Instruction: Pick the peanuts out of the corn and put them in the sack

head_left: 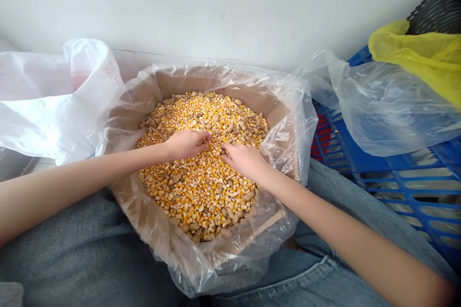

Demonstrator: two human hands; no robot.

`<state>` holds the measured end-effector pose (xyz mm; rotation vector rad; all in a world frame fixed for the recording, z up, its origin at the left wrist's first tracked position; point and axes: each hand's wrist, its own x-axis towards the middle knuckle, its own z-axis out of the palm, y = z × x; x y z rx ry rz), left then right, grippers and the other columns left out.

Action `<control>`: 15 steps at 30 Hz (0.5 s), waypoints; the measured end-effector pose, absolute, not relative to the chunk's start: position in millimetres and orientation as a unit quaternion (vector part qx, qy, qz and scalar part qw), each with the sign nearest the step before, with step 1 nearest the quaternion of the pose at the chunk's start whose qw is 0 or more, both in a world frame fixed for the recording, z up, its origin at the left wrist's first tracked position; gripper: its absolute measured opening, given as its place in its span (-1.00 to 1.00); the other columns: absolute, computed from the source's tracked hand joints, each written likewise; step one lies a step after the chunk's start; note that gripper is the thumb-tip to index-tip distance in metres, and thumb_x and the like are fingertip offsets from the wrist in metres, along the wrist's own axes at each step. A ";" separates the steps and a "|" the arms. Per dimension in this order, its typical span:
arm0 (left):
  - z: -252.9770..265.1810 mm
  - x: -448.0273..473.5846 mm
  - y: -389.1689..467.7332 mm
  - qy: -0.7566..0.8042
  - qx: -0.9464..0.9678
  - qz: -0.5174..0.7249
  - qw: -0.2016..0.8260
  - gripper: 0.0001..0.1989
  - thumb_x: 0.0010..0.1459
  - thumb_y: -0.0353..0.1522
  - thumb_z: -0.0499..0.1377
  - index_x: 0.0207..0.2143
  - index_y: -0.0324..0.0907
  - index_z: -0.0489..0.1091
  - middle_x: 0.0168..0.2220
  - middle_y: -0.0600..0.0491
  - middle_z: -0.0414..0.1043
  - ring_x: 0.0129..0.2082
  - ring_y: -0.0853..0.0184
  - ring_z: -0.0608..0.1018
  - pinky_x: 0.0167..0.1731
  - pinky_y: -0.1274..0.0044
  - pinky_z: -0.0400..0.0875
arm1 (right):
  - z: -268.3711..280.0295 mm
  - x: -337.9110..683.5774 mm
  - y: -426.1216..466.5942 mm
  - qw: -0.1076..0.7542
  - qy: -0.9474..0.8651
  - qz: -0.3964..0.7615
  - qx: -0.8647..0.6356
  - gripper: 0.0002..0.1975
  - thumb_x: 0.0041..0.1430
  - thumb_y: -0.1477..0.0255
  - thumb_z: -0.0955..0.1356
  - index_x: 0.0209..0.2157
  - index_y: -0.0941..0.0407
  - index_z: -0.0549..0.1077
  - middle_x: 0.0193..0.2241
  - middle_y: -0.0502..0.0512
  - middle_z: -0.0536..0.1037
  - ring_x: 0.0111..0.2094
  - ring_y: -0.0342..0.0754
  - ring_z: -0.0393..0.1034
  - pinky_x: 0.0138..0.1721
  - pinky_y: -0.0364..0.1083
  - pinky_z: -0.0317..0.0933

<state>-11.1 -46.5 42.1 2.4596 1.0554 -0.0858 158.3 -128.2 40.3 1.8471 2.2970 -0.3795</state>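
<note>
The left hand (pixel 187 144) is curled, thumb against fingers; the right hand (pixel 246 159) bends near it in a loose pinch. From where I stand, I can't tell whether either holds anything. Peanuts (pixel 248 195) lie among corn (pixel 194 201) inside the plastic-lined box (pixel 175 84); light, shallow fingertip pinches should work best.

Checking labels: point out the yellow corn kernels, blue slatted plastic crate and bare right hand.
Yellow corn kernels (pixel 203 175), head view: heap's middle.
Blue slatted plastic crate (pixel 378 164), head view: solid band beside slats.
Bare right hand (pixel 245 159), head view: back of the hand.
</note>
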 end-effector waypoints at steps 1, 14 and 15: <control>41.9 -12.2 -46.8 0.384 0.893 -0.030 0.233 -0.76 0.01 -0.21 -0.03 -0.30 -0.07 0.31 -0.55 0.11 0.32 -0.57 0.39 0.33 -0.55 0.63 0.08 | 40.0 158.1 -128.2 0.084 0.772 -0.127 0.618 -0.71 0.14 0.35 0.09 -0.16 0.11 0.27 -0.34 0.17 0.45 -0.35 0.01 0.35 -0.35 -0.09 0.14; 44.5 -19.4 -46.8 0.407 0.764 0.003 0.500 -0.74 -0.04 -0.21 0.02 -0.34 -0.18 0.28 -0.66 0.19 0.17 -0.72 0.53 0.22 -0.72 0.68 0.08 | 36.5 160.2 -127.6 0.078 0.772 -0.109 0.622 -0.76 0.11 0.37 0.12 -0.24 0.10 0.31 -0.37 0.10 0.47 -0.39 -0.01 0.36 -0.42 -0.13 0.13; 44.4 -20.1 -47.0 0.409 0.756 0.007 0.511 -0.75 -0.05 -0.21 0.03 -0.35 -0.18 0.28 -0.66 0.19 0.17 -0.72 0.53 0.21 -0.73 0.68 0.08 | 36.2 160.4 -127.6 0.076 0.771 -0.108 0.623 -0.77 0.11 0.37 0.12 -0.25 0.10 0.31 -0.37 0.10 0.47 -0.40 -0.01 0.36 -0.42 -0.13 0.13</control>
